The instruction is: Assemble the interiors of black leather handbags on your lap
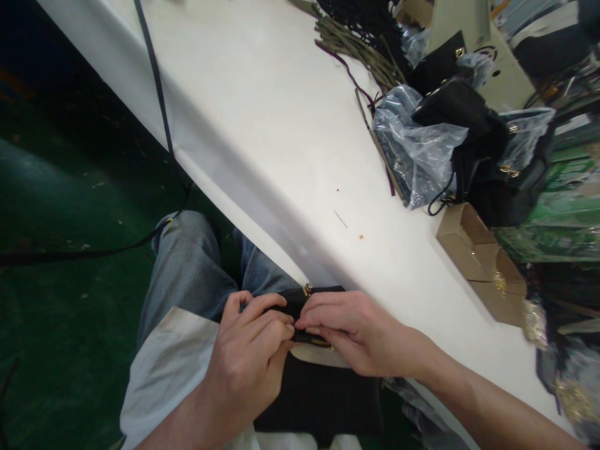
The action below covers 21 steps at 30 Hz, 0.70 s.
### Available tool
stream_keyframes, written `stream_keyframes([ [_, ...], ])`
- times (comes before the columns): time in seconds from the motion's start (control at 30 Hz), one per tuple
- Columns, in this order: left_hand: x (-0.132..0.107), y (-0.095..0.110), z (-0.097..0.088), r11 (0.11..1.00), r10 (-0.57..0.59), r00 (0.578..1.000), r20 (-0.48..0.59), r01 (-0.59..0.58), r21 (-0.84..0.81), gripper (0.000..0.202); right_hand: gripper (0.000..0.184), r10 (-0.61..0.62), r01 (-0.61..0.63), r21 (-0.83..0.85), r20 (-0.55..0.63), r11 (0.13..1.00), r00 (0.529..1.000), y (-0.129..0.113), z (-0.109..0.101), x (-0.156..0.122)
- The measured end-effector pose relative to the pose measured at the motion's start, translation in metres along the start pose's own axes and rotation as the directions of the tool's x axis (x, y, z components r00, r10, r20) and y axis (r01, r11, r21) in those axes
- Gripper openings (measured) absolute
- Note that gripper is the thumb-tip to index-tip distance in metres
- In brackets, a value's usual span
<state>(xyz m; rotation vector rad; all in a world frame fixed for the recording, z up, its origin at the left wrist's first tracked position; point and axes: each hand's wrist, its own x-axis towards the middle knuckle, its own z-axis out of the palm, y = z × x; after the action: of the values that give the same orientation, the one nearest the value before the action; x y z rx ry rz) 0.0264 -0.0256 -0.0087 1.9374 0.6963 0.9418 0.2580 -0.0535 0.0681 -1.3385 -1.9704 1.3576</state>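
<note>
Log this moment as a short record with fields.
Surface: white table
Held: small black leather piece with gold metal fitting, at the table's near edge
Hands: left hand and right hand both pinch it
On table: open brown cardboard boxes, black bags in clear plastic, bundle of olive straps

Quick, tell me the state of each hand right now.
Left hand: shut, grip pinching the black piece with a gold fitting.
Right hand: shut, grip on the same black piece, fingertips meeting the left's.
</note>
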Motion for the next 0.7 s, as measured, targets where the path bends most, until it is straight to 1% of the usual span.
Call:
stream_keyframes([
  [0.1, 0.001, -0.001, -0.002, 1.000, -0.006, 1.000, 0.008, 0.006, -0.003, 0.024, 0.033, 0.006, -0.006, -0.017, 0.017, 1.000, 1.000, 0.001, 0.001, 0.002],
  [0.2, 0.009, -0.007, -0.009, 0.999, -0.014, 0.999, 0.049, 0.015, -0.029, 0.025, 0.035, 0.016, -0.016, -0.001, 0.036, 1.000, 0.999, 0.003, -0.001, 0.003],
  [0.27, 0.015, -0.013, -0.016, 0.994, -0.018, 0.994, 0.105, 0.029, -0.106, 0.022, 0.033, 0.059, -0.059, 0.016, -0.011, 0.998, 0.998, 0.000, -0.004, 0.000],
  [0.33, 0.020, -0.018, -0.025, 0.977, -0.025, 0.984, 0.178, 0.062, -0.205, 0.023, 0.024, 0.163, -0.162, 0.017, -0.086, 0.987, 0.983, -0.008, -0.005, -0.009],
  [0.37, 0.022, -0.020, -0.030, 0.966, -0.029, 0.974, 0.224, 0.085, -0.246, 0.028, 0.025, 0.220, -0.222, -0.010, -0.113, 0.975, 0.969, -0.013, -0.005, -0.016],
  [0.4, 0.024, -0.021, -0.034, 0.956, -0.029, 0.963, 0.268, 0.105, -0.274, 0.033, 0.031, 0.265, -0.274, -0.065, -0.125, 0.959, 0.956, -0.019, -0.004, -0.023],
  [0.43, 0.026, -0.023, -0.039, 0.951, -0.030, 0.950, 0.311, 0.123, -0.284, 0.034, 0.033, 0.290, -0.309, -0.158, -0.133, 0.938, 0.948, -0.024, -0.002, -0.030],
  [0.47, 0.028, -0.024, -0.043, 0.951, -0.030, 0.938, 0.345, 0.133, -0.278, 0.029, 0.030, 0.294, -0.321, -0.262, -0.140, 0.910, 0.946, -0.028, 0.002, -0.036],
  [0.5, 0.031, -0.026, -0.046, 0.957, -0.026, 0.928, 0.371, 0.130, -0.259, 0.019, 0.023, 0.287, -0.321, -0.354, -0.146, 0.879, 0.947, -0.031, 0.006, -0.042],
  [0.53, 0.035, -0.028, -0.049, 0.967, -0.012, 0.921, 0.390, 0.109, -0.229, 0.012, 0.019, 0.277, -0.313, -0.427, -0.147, 0.848, 0.950, -0.033, 0.011, -0.045],
  [0.6, 0.046, -0.032, -0.053, 0.991, 0.034, 0.902, 0.430, 0.024, -0.129, 0.023, 0.018, 0.259, -0.295, -0.515, -0.142, 0.805, 0.955, -0.037, 0.021, -0.048],
  [0.63, 0.052, -0.034, -0.054, 0.997, 0.069, 0.888, 0.455, -0.041, -0.071, 0.028, 0.017, 0.249, -0.286, -0.546, -0.142, 0.787, 0.958, -0.038, 0.026, -0.048],
  [0.7, 0.064, -0.036, -0.057, 0.981, 0.144, 0.844, 0.517, -0.191, 0.039, 0.028, 0.023, 0.209, -0.265, -0.618, -0.162, 0.740, 0.964, -0.041, 0.036, -0.048],
])
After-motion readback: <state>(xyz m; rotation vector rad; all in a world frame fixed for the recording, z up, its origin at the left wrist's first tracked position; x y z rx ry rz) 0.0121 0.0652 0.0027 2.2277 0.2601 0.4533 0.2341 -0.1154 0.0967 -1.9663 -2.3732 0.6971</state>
